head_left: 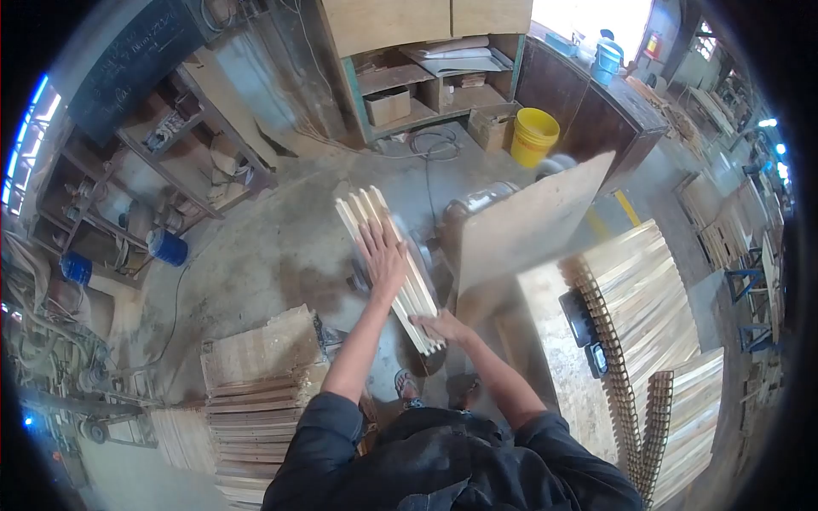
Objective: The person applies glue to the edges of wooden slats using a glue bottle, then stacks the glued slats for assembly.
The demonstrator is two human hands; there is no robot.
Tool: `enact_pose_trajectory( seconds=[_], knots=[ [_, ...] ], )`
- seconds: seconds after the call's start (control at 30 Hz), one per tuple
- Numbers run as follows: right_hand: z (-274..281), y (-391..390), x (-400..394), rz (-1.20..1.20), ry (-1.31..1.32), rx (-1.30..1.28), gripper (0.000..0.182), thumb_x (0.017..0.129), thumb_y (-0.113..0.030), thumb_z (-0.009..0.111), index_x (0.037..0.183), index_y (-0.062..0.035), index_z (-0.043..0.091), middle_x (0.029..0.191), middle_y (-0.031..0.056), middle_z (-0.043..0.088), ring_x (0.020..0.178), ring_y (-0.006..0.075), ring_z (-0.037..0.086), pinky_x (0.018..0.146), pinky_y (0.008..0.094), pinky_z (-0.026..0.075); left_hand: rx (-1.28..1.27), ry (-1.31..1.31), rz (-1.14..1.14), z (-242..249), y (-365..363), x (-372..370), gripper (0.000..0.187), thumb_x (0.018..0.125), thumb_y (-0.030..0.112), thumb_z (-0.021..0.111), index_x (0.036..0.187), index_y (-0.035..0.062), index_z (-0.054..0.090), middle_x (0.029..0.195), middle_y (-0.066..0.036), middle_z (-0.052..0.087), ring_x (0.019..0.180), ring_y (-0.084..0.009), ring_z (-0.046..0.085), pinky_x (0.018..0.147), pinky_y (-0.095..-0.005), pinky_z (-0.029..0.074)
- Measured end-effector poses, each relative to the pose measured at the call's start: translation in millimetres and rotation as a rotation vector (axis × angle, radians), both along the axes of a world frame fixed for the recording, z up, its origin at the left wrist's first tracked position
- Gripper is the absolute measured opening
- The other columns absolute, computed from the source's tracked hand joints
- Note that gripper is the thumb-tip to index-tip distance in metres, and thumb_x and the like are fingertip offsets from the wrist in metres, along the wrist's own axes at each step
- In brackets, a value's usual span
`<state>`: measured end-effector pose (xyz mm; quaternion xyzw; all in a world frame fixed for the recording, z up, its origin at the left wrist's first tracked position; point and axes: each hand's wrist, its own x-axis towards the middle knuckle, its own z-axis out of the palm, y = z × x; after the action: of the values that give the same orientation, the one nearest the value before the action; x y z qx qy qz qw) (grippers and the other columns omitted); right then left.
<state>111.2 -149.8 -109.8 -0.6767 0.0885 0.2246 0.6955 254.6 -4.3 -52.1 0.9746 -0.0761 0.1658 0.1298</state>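
Observation:
A bundle of several pale wooden strips [411,298] lies side by side in front of me, slanting from upper left to lower right. My left hand [385,260] rests flat across the top of the strips, its fingers stretched toward their far ends. Near the close end, my right hand [443,325] grips the bundle from the right side, with the thumb over the top and the other fingers mostly hidden. Behind the strips is a blurred machine part, largely covered by them.
To my right, a table [545,341] bears stacked wooden strips [643,281] with notched ends and a dark case [579,318]. A pale board [524,226] stands upright ahead. At lower left is another wood stack [256,417]. A yellow bucket [535,136] stands by the cabinet.

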Motion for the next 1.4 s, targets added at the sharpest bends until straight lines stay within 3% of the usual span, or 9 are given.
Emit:
enact_pose_trajectory(
  seconds=[0.07,0.27,0.37,0.53,0.73,0.87,0.97,1.03,1.4],
  knots=[
    [-17,-23,-28,0.236,0.168,-0.226,0.072,0.085,-0.060,0.080,0.120,0.0022,0.074,0.099,0.0104,0.075,0.086,0.0152,0.068,0.079,0.0337,0.056,-0.005,0.047,-0.015,-8,-8,-39,0.074,0.104,0.036,0.055,0.162,-0.0012,0.029,0.171,-0.028,0.015,0.159,-0.0482,0.008,0.127,-0.0625,0.003],
    [-25,-47,-146,0.248,0.351,-0.112,0.076,0.082,-0.072,0.076,0.116,-0.0035,0.073,0.085,0.0052,0.069,0.076,0.0142,0.064,0.064,0.0318,0.054,-0.004,0.184,-0.005,-39,-41,-160,0.083,0.101,0.033,0.059,0.164,-0.0037,0.020,0.170,-0.029,0.013,0.157,-0.0507,0.010,0.126,-0.0637,0.008],
    [-60,-57,-148,0.315,0.403,-0.079,0.080,0.083,-0.074,0.075,0.122,-0.0047,0.070,0.089,0.0056,0.068,0.071,0.0138,0.064,0.062,0.0327,0.054,-0.046,0.179,-0.029,-37,-39,-162,0.082,0.101,0.031,0.058,0.164,-0.0046,0.019,0.171,-0.030,0.011,0.157,-0.0515,0.008,0.126,-0.0649,0.007],
    [-12,-44,-134,0.221,0.287,0.037,0.084,0.086,-0.074,0.070,0.128,-0.0020,0.067,0.091,0.0087,0.070,0.077,0.0163,0.068,0.068,0.0319,0.058,-0.032,0.157,-0.031,-36,-35,-147,0.082,0.102,0.033,0.058,0.164,-0.0044,0.018,0.170,-0.031,0.009,0.158,-0.0515,0.006,0.126,-0.0645,0.007],
    [28,-44,-112,0.345,0.357,-0.016,0.085,0.092,-0.070,0.066,0.144,-0.0034,0.059,0.109,0.0167,0.074,0.097,0.0267,0.074,0.084,0.0393,0.062,0.015,0.083,-0.015,-35,-34,-132,0.082,0.102,0.037,0.058,0.163,-0.0041,0.022,0.170,-0.030,0.016,0.157,-0.0503,0.012,0.127,-0.0630,0.008],
    [-35,-19,-46,0.293,0.362,0.272,0.075,0.097,-0.059,0.064,0.141,0.0012,0.059,0.117,0.0200,0.074,0.103,0.0288,0.074,0.092,0.0420,0.060,0.051,-0.036,-0.017,-6,-15,-58,0.078,0.105,0.044,0.051,0.161,-0.0044,0.027,0.168,-0.027,0.024,0.157,-0.0466,0.019,0.128,-0.0594,0.012],
    [7,-9,8,0.366,0.506,0.667,0.063,0.100,-0.052,0.063,0.135,0.0004,0.060,0.114,0.0225,0.074,0.101,0.0309,0.075,0.089,0.0444,0.061,-0.009,0.013,0.003,4,-3,-4,0.077,0.108,0.049,0.043,0.162,-0.0042,0.026,0.168,-0.027,0.026,0.157,-0.0444,0.019,0.128,-0.0582,0.013],
    [17,-7,18,0.323,0.487,0.714,0.058,0.101,-0.050,0.062,0.131,-0.0006,0.062,0.110,0.0229,0.074,0.096,0.0326,0.076,0.085,0.0459,0.062,-0.109,0.087,0.022,8,1,12,0.077,0.109,0.050,0.041,0.162,-0.0039,0.025,0.167,-0.028,0.027,0.157,-0.0437,0.020,0.128,-0.0582,0.013],
    [6,-41,-114,0.279,0.688,0.918,0.059,0.105,-0.050,0.053,0.131,0.0028,0.062,0.111,0.0250,0.073,0.101,0.0403,0.074,0.093,0.0498,0.059,0.010,0.150,0.010,-3,-42,-108,0.090,0.106,0.057,0.045,0.164,-0.0044,0.015,0.169,-0.029,0.019,0.159,-0.0454,0.011,0.128,-0.0594,0.005]
  ],
)
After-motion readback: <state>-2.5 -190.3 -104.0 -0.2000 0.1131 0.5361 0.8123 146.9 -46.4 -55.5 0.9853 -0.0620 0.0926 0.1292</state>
